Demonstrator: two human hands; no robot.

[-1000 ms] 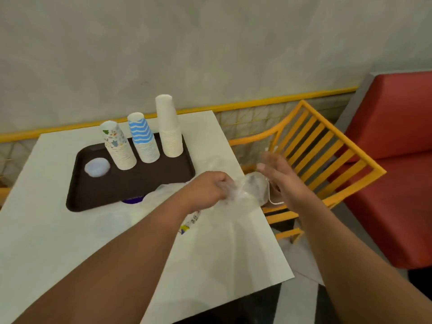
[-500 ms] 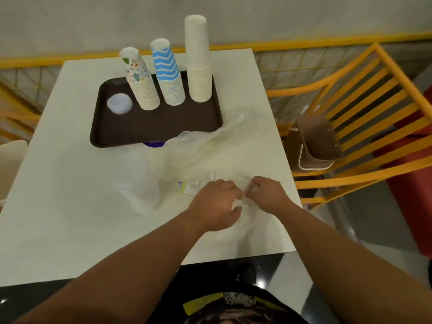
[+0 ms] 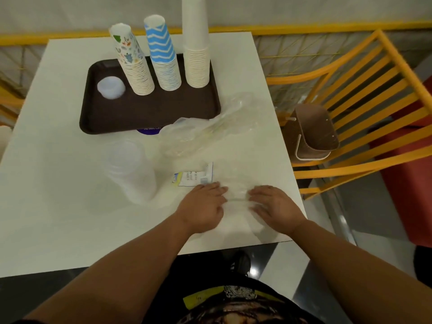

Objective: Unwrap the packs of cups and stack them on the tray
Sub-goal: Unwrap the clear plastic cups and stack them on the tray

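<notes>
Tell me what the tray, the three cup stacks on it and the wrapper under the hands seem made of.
Tray: likely plastic, dark brown, matte.
Cup stacks: paper by the look, with thin rolled rims, printed or plain white.
Wrapper: thin clear plastic film, crinkled and glossy, under left hand and right hand.

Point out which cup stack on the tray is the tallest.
The plain white stack, at the right end of the row on the brown tray. It rises past the frame's top, above the blue zigzag stack and the leaning printed stack.
</notes>
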